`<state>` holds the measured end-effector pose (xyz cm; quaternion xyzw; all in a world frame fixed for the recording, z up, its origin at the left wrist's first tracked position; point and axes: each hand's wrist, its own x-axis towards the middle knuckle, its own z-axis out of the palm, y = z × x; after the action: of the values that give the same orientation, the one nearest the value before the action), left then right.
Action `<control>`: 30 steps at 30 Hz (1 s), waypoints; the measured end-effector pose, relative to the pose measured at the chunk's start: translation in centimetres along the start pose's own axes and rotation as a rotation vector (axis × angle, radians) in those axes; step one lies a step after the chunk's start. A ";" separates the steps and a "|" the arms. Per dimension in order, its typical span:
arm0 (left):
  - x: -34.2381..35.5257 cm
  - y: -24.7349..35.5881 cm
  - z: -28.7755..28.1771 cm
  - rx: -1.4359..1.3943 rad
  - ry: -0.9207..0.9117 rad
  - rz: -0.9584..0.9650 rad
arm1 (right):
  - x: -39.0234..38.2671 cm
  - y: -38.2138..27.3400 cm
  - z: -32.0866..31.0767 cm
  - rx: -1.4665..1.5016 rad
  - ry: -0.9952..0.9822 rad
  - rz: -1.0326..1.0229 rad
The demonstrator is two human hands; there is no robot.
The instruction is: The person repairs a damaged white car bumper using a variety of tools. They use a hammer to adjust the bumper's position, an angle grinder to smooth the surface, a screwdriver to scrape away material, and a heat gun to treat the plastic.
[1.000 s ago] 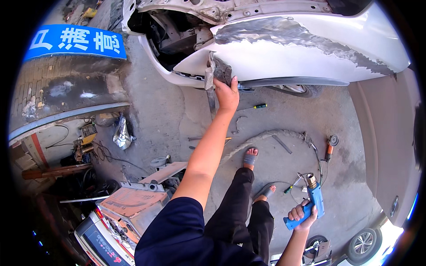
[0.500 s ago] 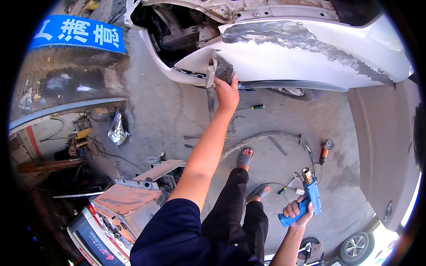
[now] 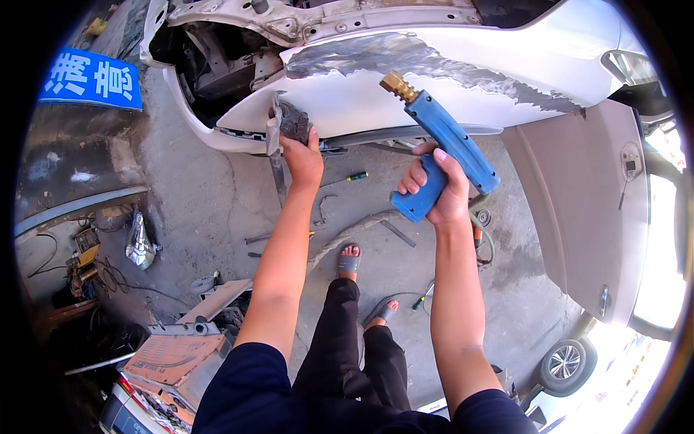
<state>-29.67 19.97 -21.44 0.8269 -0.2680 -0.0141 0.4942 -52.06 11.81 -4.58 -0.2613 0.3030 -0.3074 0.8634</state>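
Note:
My left hand (image 3: 302, 160) reaches forward, its fingers closed on a crumpled grey rag (image 3: 293, 121) at the lower front edge of a white car fender (image 3: 347, 103). Whether the rag touches the panel I cannot tell. A scuffed, bare grey band (image 3: 361, 56) runs along the panel above. In my right hand (image 3: 454, 192) is a blue pistol-shaped spot-welding gun (image 3: 457, 141), gripped by its handle. Its brass tip points up and left toward the grey band, apart from it as far as I can see. A cable (image 3: 490, 242) hangs from its rear end.
An open car door (image 3: 571, 210) stands at the right. Screwdrivers (image 3: 356, 176), a flat bar (image 3: 397, 233) and a wrapped cable (image 3: 343, 235) lie on the concrete around my feet. At the lower left stands a worn orange machine (image 3: 173, 362); a blue sign (image 3: 94, 78) is at the far left.
My right hand has lifted the spot-welding gun from low at the right up to near the fender. The view has shifted right; my left hand stays with the rag at the panel edge.

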 end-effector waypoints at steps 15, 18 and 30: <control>-0.2 -0.8 -0.3 0.006 -0.022 -0.025 | 3.1 -0.5 1.2 -0.040 0.017 -0.003; -0.1 0.3 -0.4 0.032 -0.027 -0.059 | 3.1 -0.8 1.5 -0.040 0.016 -0.003; 0.0 0.6 -0.3 0.026 -0.016 -0.107 | -10.2 2.0 -4.7 0.366 -0.242 -0.056</control>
<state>-29.83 20.03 -20.82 0.8461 -0.2276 -0.0435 0.4800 -60.95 18.92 -5.37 -0.1432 0.1290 -0.3474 0.9177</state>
